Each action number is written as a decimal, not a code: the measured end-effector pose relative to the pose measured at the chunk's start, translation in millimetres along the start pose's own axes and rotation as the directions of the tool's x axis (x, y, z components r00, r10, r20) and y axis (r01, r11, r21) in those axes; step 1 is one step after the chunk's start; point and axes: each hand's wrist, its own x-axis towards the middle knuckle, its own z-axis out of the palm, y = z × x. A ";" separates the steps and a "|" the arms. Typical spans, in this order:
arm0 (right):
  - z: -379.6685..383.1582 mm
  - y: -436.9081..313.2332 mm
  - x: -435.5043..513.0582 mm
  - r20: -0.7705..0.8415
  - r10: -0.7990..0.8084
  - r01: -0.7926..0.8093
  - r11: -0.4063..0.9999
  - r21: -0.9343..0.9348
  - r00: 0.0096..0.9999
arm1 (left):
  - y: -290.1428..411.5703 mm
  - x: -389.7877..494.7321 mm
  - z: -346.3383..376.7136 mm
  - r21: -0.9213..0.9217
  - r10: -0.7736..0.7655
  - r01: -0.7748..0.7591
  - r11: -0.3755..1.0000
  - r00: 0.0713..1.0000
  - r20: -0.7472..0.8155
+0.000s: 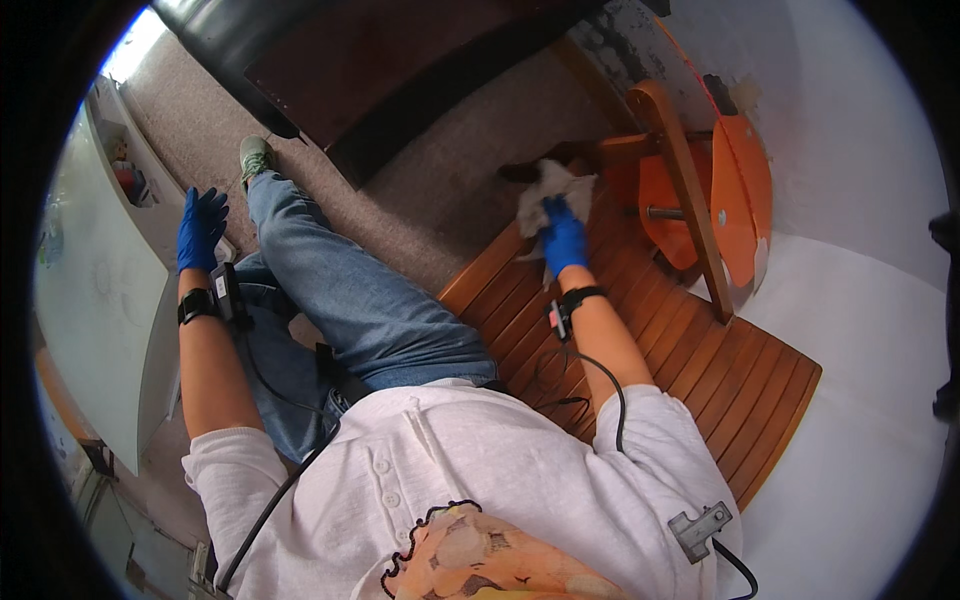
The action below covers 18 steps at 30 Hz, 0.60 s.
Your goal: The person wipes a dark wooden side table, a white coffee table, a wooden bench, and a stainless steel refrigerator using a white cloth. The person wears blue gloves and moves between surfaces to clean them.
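Note:
My right hand (562, 238), in a blue glove, is on a crumpled pale cloth (553, 187) at the far end of a wooden slatted bench (660, 330). The fingertips sink into the cloth's folds, and part of it looks blurred. Under the cloth the bench surface is hidden. Also gloved in blue, my left hand (201, 227) is raised at the left with its fingers apart and nothing in it. It hovers beside my jeans-covered leg, near a white shelf unit.
A wooden armrest (679, 180) rises from the bench beside orange panels (739, 202) along the wall. Ahead stands a dark piece of furniture (420, 67) on the speckled floor (420, 217). A glass-topped table (109, 277) is at left. Black cables run from both wrists.

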 end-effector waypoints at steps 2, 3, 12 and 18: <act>-24.1 25.0 36.2 -0.050 0.246 -0.223 0.934 0.279 0.968 | -0.8 -0.6 -2.9 -0.001 0.021 -0.021 1.000 0.999 0.030; -37.4 45.7 44.1 -0.100 0.186 -0.172 0.976 0.134 0.977 | -1.3 -2.5 -3.4 -0.044 0.003 -0.003 0.999 1.000 -0.002; -76.5 177.9 -39.2 -0.176 0.604 -0.606 0.644 -0.468 0.778 | 8.3 -26.0 27.0 0.030 0.064 -0.063 0.998 0.998 -0.020; -65.6 48.2 -28.4 -0.163 0.139 -0.181 0.944 -0.277 0.977 | 10.9 -28.7 35.0 0.147 0.095 -0.088 0.985 0.995 -0.041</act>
